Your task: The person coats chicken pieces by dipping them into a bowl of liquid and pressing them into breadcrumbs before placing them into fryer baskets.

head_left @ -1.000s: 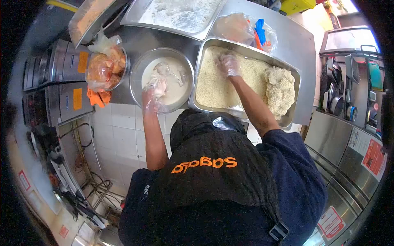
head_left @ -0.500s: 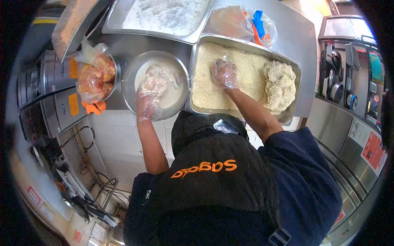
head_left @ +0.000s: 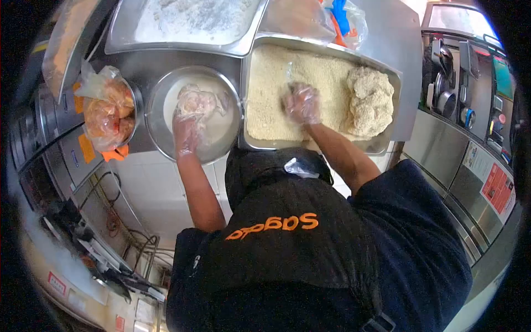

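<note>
My left hand (head_left: 188, 133), in a clear plastic glove, reaches into a round metal bowl (head_left: 150, 113) of whitish liquid. Its fingers are closed on a pale raw piece of chicken (head_left: 200, 103) that lies partly in the liquid. My right hand (head_left: 301, 104), gloved the same way, is down in the pale yellow breadcrumbs (head_left: 271, 105) of a steel tray (head_left: 390, 135). Its fingers are curled, and whatever they may hold is hidden. Crumb-coated chicken pieces (head_left: 371, 102) are heaped at the tray's right end.
A metal tray of white flour (head_left: 193, 19) stands behind the bowl. Left of the bowl, a plastic bag of reddish-orange food (head_left: 110, 113) rests in a metal container. Another plastic bag (head_left: 296, 19) and a blue-and-orange item (head_left: 340, 19) lie behind the crumbs.
The whole view has shifted, so the containers appear farther left and higher. My left hand stays at the chicken in the bowl; my right hand stays in the breadcrumbs, turned slightly.
</note>
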{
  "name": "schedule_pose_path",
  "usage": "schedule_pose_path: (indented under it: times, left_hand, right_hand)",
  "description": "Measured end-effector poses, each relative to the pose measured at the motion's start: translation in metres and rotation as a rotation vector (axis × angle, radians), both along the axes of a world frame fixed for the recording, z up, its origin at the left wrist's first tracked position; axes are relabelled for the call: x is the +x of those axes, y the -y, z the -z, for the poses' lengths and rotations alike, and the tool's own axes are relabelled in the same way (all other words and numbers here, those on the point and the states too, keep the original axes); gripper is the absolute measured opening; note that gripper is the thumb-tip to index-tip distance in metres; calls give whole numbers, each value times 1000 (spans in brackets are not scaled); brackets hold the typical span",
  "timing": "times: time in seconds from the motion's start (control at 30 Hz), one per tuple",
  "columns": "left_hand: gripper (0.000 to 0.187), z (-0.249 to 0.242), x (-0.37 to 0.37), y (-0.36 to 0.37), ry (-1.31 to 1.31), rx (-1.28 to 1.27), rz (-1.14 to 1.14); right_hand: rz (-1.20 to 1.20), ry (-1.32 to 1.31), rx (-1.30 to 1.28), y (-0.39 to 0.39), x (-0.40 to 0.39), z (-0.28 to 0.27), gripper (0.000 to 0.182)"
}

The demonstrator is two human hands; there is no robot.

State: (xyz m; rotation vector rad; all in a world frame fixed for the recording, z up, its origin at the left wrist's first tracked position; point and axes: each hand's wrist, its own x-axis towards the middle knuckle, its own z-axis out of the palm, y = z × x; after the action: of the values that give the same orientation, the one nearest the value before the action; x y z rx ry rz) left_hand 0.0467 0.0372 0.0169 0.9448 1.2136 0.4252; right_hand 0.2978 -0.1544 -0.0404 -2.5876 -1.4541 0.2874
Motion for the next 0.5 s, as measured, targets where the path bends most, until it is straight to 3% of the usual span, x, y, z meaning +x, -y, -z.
schedule_pose_path:
  times: [0.03, 0.1, 0.13, 0.23, 0.3, 0.33, 0.4, 0.43, 0.5]
  left_hand:
    - [44, 11, -11, 2, -9, -14, -4]
    - [42, 43, -40, -1, 57, 192, 219]
    - [42, 29, -43, 2, 49, 175, 246]
    - [39, -8, -17, 5, -93, 321, 283]
    - [39, -9, -9, 2, 180, -27, -141]
    - [39, -13, -17, 4, 164, -34, -131]
    - [38, -19, -30, 5, -250, -170, -112]
    - [38, -17, -22, -3, -196, -139, -107]
    - [31, -14, -24, 5, -97, 438, 217]
  right_hand:
    - [-4, -9, -14, -1, 1, 6, 31]
    - [404, -777, 282, -10, 2, 22, 41]
    - [125, -241, -140, -23, 3, -23, 39]
    - [46, -19, -28, 0, -10, -3, 36]
    - [-20, 76, 80, -18, 6, 19, 27]
    - [-29, 148, 151, -10, -2, 25, 21]
    - [23, 120, 147, 6, -19, 18, 21]
    - [29, 135, 197, -7, -4, 14, 22]
    - [62, 141, 201, -4, -2, 4, 28]
